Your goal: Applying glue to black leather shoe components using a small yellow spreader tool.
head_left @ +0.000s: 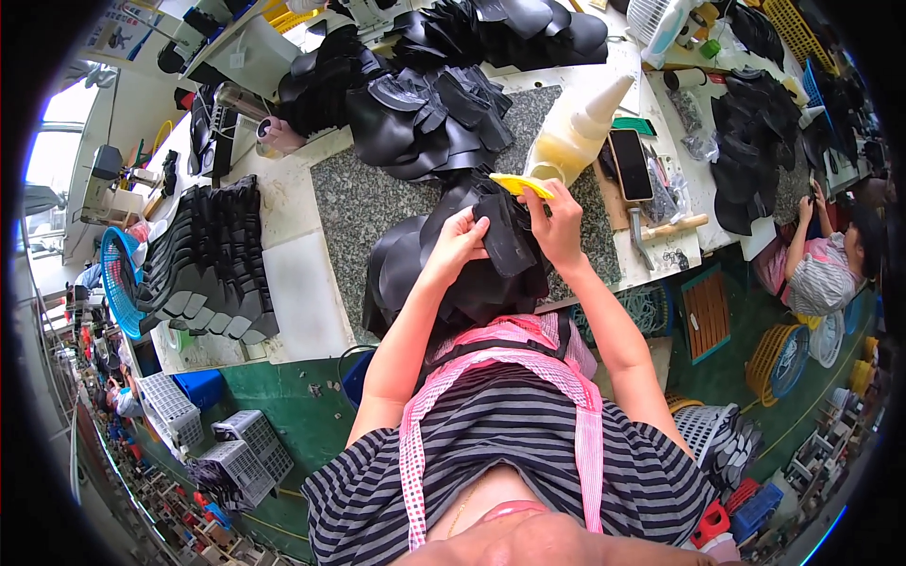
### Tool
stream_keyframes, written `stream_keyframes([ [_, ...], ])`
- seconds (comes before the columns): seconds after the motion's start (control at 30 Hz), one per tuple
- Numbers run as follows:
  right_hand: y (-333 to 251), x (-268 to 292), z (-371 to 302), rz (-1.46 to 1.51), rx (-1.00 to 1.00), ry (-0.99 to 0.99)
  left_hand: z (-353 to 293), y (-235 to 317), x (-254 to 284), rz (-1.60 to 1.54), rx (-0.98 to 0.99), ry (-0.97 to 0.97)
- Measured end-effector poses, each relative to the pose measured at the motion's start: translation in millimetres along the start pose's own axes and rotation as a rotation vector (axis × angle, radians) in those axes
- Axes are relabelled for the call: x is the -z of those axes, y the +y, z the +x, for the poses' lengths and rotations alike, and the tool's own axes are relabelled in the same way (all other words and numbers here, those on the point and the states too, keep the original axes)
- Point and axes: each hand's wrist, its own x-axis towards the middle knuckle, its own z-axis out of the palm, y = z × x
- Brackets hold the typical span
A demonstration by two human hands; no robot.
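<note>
My left hand [459, 243] pinches the left edge of a flat black leather-like piece [505, 238], thumb on top. My right hand [559, 226] is at that piece's right side, its fingers closed on a thin yellow flat pad [519, 184]. Whether the right fingers also grip the black piece cannot be made out. Beneath both hands, a heap of rounded black pieces [406, 269] spreads over the near edge of a speckled stone slab [344, 208]. Just beyond my right hand is a translucent bottle [576, 132] with a cone-shaped top and yellowish contents.
Black cut pieces [425, 118] pile up at the slab's far side. Rows of black parts [212, 255] stand on the left beside a blue basket [121, 274]. On the right are a phone [630, 165] and a hammer [642, 236]. A co-worker [829, 269] sits at far right.
</note>
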Motion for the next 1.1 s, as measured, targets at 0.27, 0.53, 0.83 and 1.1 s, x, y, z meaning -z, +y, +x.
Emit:
stream_keyframes([
  [0.27, -2, 56, -50, 0.01, 0.184, -0.282, 1, -3, 1, -0.051, -0.045, 0.053],
  [0.53, -6, 56, -58, -0.02, 0.218, -0.242, 4, -5, 0, -0.125, -0.014, 0.009],
  [0.83, -17, 63, -69, -0.017, -0.008, -0.068, 7, -23, 3, -0.093, -0.014, 0.014],
  [1.1, -11, 4, -22, 0.013, 0.035, 0.014, 3, -19, 0, 0.033, -0.018, 0.049],
])
